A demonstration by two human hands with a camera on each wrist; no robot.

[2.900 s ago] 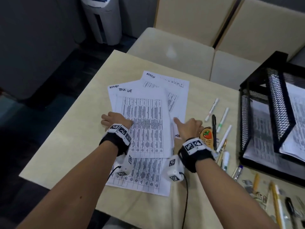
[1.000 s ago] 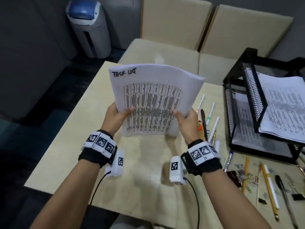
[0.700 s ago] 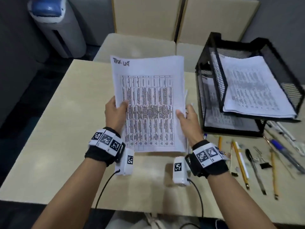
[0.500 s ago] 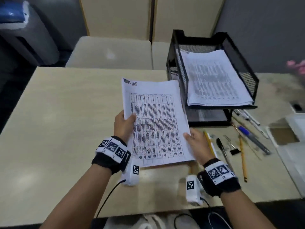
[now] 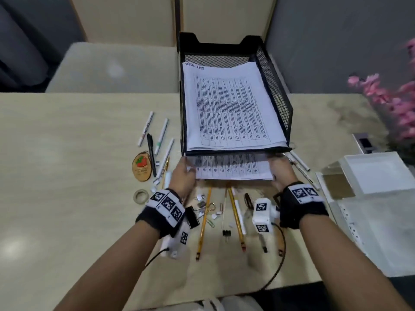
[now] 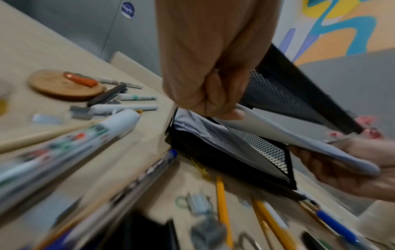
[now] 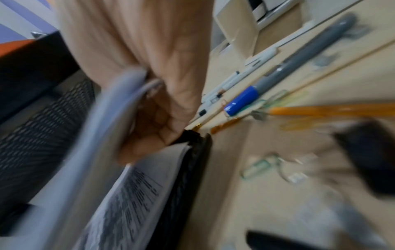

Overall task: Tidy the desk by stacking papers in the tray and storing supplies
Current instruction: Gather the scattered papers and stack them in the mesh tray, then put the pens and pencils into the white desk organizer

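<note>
Your left hand (image 5: 183, 176) and right hand (image 5: 280, 170) each grip a side of the papers (image 5: 231, 168), white printed tables, half inside the lower tier of the black mesh tray (image 5: 277, 95) on the worktop (image 5: 67, 176).

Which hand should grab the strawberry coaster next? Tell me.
Left. The left hand sits beside the strawberry coaster; the right hand grips the papers' far edge, across the tray front.

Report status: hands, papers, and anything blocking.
Left grip and right grip hold papers. Papers half into lower tray. Nothing blocking.
</note>
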